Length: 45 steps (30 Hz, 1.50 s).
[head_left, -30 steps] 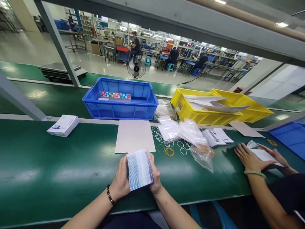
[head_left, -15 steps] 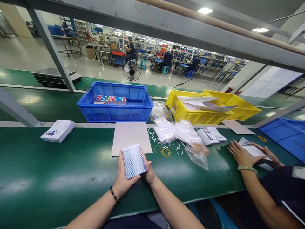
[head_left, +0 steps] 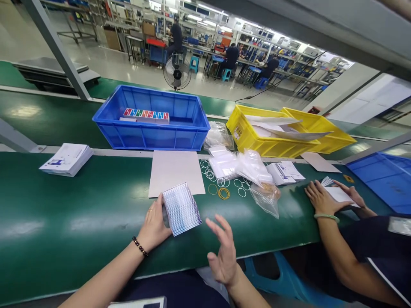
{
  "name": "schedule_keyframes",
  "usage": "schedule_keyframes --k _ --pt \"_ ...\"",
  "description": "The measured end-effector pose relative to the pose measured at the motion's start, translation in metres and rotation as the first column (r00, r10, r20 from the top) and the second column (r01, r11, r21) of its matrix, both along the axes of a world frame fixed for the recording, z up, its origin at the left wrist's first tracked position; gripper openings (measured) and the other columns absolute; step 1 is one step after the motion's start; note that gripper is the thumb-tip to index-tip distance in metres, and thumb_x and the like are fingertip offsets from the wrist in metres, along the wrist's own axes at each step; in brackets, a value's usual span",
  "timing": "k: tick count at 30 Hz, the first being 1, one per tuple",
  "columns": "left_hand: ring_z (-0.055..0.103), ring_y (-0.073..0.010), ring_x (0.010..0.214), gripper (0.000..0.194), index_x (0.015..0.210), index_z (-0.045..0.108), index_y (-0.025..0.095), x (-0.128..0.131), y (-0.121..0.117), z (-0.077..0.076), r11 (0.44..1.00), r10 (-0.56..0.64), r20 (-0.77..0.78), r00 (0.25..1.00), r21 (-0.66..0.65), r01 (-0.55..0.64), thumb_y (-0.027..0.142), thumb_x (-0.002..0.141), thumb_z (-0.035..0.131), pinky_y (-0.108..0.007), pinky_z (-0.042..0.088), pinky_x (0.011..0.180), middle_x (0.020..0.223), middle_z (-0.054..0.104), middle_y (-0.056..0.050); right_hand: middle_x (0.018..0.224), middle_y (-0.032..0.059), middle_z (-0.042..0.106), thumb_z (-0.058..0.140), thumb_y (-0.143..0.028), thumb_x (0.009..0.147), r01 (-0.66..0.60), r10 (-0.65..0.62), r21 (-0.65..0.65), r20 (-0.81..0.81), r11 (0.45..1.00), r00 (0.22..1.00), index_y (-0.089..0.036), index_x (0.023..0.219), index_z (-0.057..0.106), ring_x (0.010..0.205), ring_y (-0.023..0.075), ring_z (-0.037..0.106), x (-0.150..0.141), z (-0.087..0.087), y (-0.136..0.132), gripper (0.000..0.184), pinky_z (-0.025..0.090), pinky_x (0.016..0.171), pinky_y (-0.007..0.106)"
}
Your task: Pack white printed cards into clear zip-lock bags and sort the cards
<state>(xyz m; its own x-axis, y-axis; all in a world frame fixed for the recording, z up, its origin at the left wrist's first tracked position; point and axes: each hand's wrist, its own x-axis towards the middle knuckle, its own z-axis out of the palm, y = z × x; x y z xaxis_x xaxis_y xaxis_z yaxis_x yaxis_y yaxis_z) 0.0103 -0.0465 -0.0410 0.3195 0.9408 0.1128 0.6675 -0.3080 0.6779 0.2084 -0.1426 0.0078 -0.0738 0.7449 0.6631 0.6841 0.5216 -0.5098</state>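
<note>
A thick stack of folded paper leaflets [head_left: 182, 209], its layered edges facing up, stands tilted over the green bench. My left hand [head_left: 155, 222] is wrapped round its left side, thumb at the near corner. To the right of the stack, apart from it, my right hand [head_left: 223, 250] is raised with its fingers spread and nothing in it. Just beyond the stack lies a grey cardboard sheet [head_left: 175, 171]. White rubber bands [head_left: 209, 173] and yellow rubber bands [head_left: 224, 193] are scattered to the right of that sheet.
A blue bin [head_left: 150, 134] holding colourful boxes stands at the back, with yellow bins [head_left: 272, 147] of paper right of it. Plastic bags [head_left: 253, 169] lie in front. Printed booklets [head_left: 66, 159] are stacked at left. At right, a co-worker's hands [head_left: 324, 199] hold white paper.
My right hand has let go of the stack and moved right and toward me, its fingers opening. My left hand keeps its hold. The view has tipped downward.
</note>
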Motion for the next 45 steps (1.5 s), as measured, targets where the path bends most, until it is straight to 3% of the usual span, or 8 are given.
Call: schedule_keyframes --k 5,8,12,17,25,31,38,45 --pt "0.037 -0.0411 0.125 0.114 0.142 -0.007 0.010 -0.001 0.000 0.001 0.999 0.001 -0.089 0.996 -0.037 -0.005 0.044 0.063 0.068 -0.058 0.034 0.098 0.133 0.042 -0.025 0.114 0.0133 0.062 0.032 -0.044 0.090 -0.015 0.022 -0.033 0.221 0.999 0.975 -0.016 0.143 0.021 0.127 0.0326 0.036 -0.006 0.003 -0.005 0.061 0.029 0.100 0.058" --pt "0.035 -0.0423 0.126 0.112 0.142 -0.002 0.008 -0.001 -0.001 0.000 0.999 0.008 -0.100 0.995 -0.034 -0.012 0.046 0.062 0.067 -0.058 0.033 0.098 0.134 0.040 -0.027 0.109 0.0123 0.064 0.034 -0.044 0.089 -0.004 0.014 -0.041 0.249 0.999 0.968 -0.016 0.141 0.026 0.125 0.0330 0.038 -0.004 0.003 -0.002 0.060 0.026 0.102 0.056" --pt "0.037 -0.0411 0.125 0.104 0.141 0.001 0.009 0.000 -0.002 -0.001 1.000 -0.004 -0.099 0.995 0.008 0.005 0.044 0.066 0.065 -0.058 0.031 0.101 0.136 0.039 -0.026 0.098 0.0099 0.064 0.032 -0.040 0.090 -0.006 0.006 -0.003 0.240 1.000 0.971 -0.018 0.141 0.028 0.113 0.0321 0.046 -0.005 0.003 -0.001 0.055 0.030 0.097 0.055" --pt "0.040 -0.0391 0.124 0.106 0.141 -0.001 0.010 -0.001 -0.001 -0.002 0.999 -0.007 -0.107 0.994 0.039 0.011 0.043 0.066 0.066 -0.056 0.031 0.102 0.135 0.041 -0.025 0.084 0.0085 0.054 0.031 -0.043 0.091 0.084 -0.071 -0.040 0.258 0.996 0.964 -0.018 0.137 0.038 0.097 0.0293 0.049 -0.011 0.002 0.004 0.053 0.033 0.092 0.052" --pt "0.038 -0.0380 0.125 0.098 0.140 0.010 0.010 0.000 0.000 0.002 0.999 -0.019 -0.106 0.994 0.025 0.022 0.044 0.066 0.065 -0.054 0.031 0.104 0.133 0.042 -0.023 0.086 0.0079 0.049 0.033 -0.037 0.092 0.086 -0.079 -0.021 0.235 0.996 0.969 -0.016 0.122 0.053 0.099 0.0272 0.046 -0.012 0.003 0.007 0.042 0.032 0.093 0.051" --pt "0.045 -0.0373 0.120 0.098 0.140 0.010 0.013 -0.001 0.001 0.000 0.999 -0.028 -0.067 0.997 0.044 0.031 0.045 0.066 0.065 -0.056 0.031 0.103 0.129 0.048 -0.021 0.107 0.0137 0.056 0.032 -0.037 0.092 0.126 -0.127 0.020 0.272 0.992 0.954 -0.013 0.099 0.060 0.115 0.0337 0.040 -0.014 0.007 0.005 0.037 0.035 0.092 0.053" --pt "0.044 -0.0375 0.122 0.096 0.140 0.012 0.013 -0.002 0.001 -0.003 0.997 -0.035 -0.089 0.995 0.070 0.041 0.044 0.066 0.065 -0.055 0.032 0.102 0.132 0.046 -0.022 0.101 0.0109 0.064 0.030 -0.039 0.093 0.115 -0.109 -0.002 0.312 0.993 0.944 -0.015 0.097 0.060 0.115 0.0342 0.044 -0.012 0.010 0.004 0.038 0.032 0.094 0.055" --pt "0.045 -0.0361 0.121 0.096 0.140 0.010 0.012 -0.002 0.001 -0.003 0.997 -0.042 -0.097 0.994 0.065 0.049 0.047 0.068 0.062 -0.055 0.031 0.104 0.131 0.047 -0.022 0.087 0.0090 0.057 0.032 -0.041 0.092 0.127 -0.118 -0.015 0.287 0.992 0.951 -0.013 0.107 0.058 0.104 0.0289 0.047 -0.014 0.009 0.006 0.041 0.033 0.094 0.053"
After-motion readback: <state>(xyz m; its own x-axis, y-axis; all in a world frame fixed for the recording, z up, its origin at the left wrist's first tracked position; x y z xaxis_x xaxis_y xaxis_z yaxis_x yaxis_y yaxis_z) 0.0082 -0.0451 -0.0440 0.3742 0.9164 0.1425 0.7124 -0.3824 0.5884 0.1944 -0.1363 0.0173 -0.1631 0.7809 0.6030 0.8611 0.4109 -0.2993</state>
